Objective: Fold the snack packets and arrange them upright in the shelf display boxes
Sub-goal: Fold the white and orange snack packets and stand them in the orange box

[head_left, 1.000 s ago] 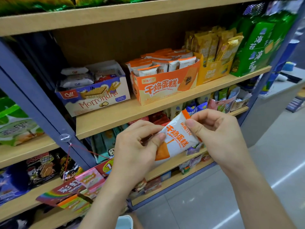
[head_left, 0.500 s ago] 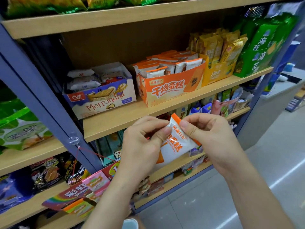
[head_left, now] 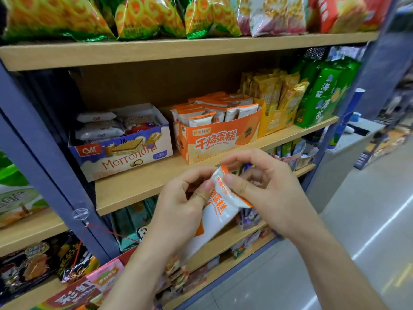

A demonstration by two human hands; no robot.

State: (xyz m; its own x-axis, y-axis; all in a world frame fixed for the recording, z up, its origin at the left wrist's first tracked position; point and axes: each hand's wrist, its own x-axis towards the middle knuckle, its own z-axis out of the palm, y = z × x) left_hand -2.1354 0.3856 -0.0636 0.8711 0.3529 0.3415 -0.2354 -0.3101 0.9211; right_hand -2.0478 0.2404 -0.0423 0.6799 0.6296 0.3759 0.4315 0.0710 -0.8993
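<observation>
Ideally both hands, left hand (head_left: 181, 204) and right hand (head_left: 263, 189), pinching the snack packet (head_left: 214, 218), crease its top flap flat before the orange display box (head_left: 221, 137).

Packet (head_left: 215, 222) lower end hidden behind left hand (head_left: 178, 211); top-shelf bags (head_left: 134, 16) cropped by frame.

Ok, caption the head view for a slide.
A white-and-orange snack packet pinched at its top by left hand and right hand, near the orange display box.
</observation>
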